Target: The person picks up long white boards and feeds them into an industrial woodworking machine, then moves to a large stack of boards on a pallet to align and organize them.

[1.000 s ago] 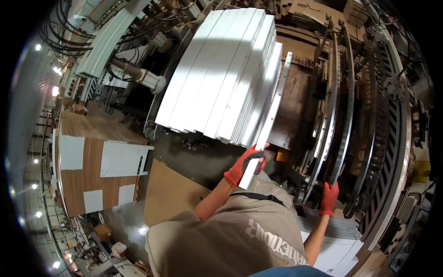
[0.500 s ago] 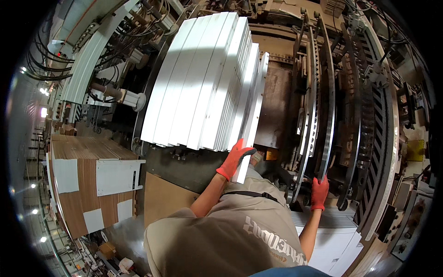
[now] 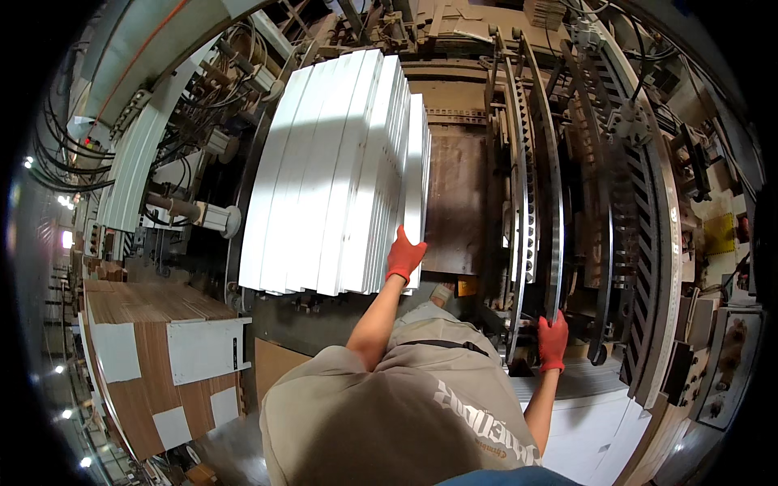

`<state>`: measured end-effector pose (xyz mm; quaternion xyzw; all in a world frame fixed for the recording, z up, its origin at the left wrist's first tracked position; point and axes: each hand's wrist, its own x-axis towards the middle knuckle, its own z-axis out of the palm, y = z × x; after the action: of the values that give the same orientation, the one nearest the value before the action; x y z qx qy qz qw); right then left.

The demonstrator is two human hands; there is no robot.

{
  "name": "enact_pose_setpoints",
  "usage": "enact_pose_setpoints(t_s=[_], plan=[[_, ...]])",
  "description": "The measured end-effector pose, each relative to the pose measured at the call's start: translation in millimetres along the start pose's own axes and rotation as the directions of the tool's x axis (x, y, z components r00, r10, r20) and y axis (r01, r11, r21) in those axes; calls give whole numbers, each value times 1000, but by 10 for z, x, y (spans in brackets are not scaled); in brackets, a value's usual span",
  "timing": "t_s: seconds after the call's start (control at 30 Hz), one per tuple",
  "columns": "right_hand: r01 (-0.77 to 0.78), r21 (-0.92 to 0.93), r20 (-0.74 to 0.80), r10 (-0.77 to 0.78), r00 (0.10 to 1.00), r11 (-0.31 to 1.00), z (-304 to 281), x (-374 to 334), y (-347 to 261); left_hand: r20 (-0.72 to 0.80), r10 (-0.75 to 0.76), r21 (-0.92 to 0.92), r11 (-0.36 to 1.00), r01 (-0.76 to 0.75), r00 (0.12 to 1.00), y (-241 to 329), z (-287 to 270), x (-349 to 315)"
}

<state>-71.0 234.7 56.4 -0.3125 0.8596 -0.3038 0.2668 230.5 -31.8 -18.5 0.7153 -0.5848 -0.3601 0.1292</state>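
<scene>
Against white boards (image 3: 324,174), left hand (image 3: 405,254) spread, no clasp visible
Likely stiff, slick: grip long edges; right hand (image 3: 553,342) at rail (image 3: 557,243), hold unclear

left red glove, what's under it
The rightmost white boards show beyond and beside the left hand; the part directly beneath is covered, so contact cannot be confirmed.

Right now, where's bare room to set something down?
The brown surface between the white board stack and metal rails looks bare. Crowded: the stack's right edge, by the left hand; the rails' near ends, by the right hand.
</scene>
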Motion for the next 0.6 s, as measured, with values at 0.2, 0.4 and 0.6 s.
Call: enact_pose_setpoints(t_s=[0.2,0.4,0.6], plan=[[32,22,-17,-32,999,999,-15,-24,-54,-220,-22,107,993,46,975,-487,432,71],[34,8,-59,-34,998,999,28,-20,3,-247,437,654,734,-184,865,-744,878,-111],[-10,-65,-24,8,1000,998,-5,-52,-133,600,237,665,385,-640,765,-693,967,49]])
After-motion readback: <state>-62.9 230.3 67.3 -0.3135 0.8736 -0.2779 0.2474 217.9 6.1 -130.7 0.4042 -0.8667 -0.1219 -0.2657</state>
